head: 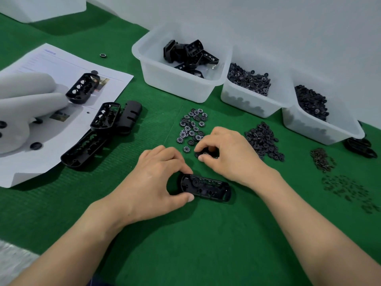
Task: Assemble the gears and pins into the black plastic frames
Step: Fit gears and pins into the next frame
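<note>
**Frame steadied, gear in the fingertips**

The left hand (pixel 156 178) curls its thumb and fingers round the left end of a black oblong plastic frame (pixel 208 187). The frame lies flat on the green felt tabletop (pixel 206 244), close to the person. Just beyond it, the right hand (pixel 228 151) pinches a small black gear with white markings (pixel 203 154) at the near edge of a loose scatter of marked gears (pixel 191 124). Whether it holds more than one is hidden. A heap of plain black discs (pixel 263 141) and a pile of tiny dark pins (pixel 321 159) lie further right.

The frame looks light, stiff and thin-walled. It is probably best held by a rounded end or its long outer walls, leaving the inner seats clear. The gears look hard, smooth and easy to fumble, so they likely want a rim grip between fingertip pads. The pins look finer again and probably need a careful pinch.
</note>
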Available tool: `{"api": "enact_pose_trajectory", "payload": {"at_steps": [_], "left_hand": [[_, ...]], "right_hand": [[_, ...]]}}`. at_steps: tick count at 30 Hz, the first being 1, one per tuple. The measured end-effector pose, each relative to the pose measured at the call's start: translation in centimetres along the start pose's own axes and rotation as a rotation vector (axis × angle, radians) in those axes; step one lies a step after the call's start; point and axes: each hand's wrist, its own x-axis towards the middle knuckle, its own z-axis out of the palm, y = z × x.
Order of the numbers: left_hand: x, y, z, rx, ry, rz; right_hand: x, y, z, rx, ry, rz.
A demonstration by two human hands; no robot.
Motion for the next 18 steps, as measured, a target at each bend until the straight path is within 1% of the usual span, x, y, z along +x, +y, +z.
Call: {"api": "enact_pose_trajectory", "payload": {"at_steps": [2,3,5,7,9,11,14,18], "left_hand": [[0.0,0.0,0.0,0.001,0.001,0.0],[-0.1,0.0,0.0,0.003,0.002,0.001],[-0.1,0.0,0.0,0.005,0.006,0.0],[-0.1,0.0,0.1,0.004,0.009,-0.002],[0.0,-0.1,0.1,0.005,0.006,-0.001],[0.0,-0.1,0.1,0.007,0.002,-0.001],[0.0,0.0,0.1,0.018,0.004,-0.002],[-0.1,0.0,0.1,0.017,0.009,0.0]], "right_hand": [[-0.1,0.2,-0.3,0.017,-0.015,-0.008],[-0.5,0.4,-0.4,0.082,0.004,-0.005],[-1.8,0.9,-0.5,0.299,0.045,0.021],[-3.6,1.1,-0.4,0.515,0.008,0.055],[-5.0,1.1,0.0,0.648,-0.046,0.072],[-5.7,0.9,0.4,0.724,-0.049,0.098],[-6.0,0.7,0.7,0.703,0.007,0.11],[-6.1,0.4,1.1,0.487,0.066,0.047]]}}
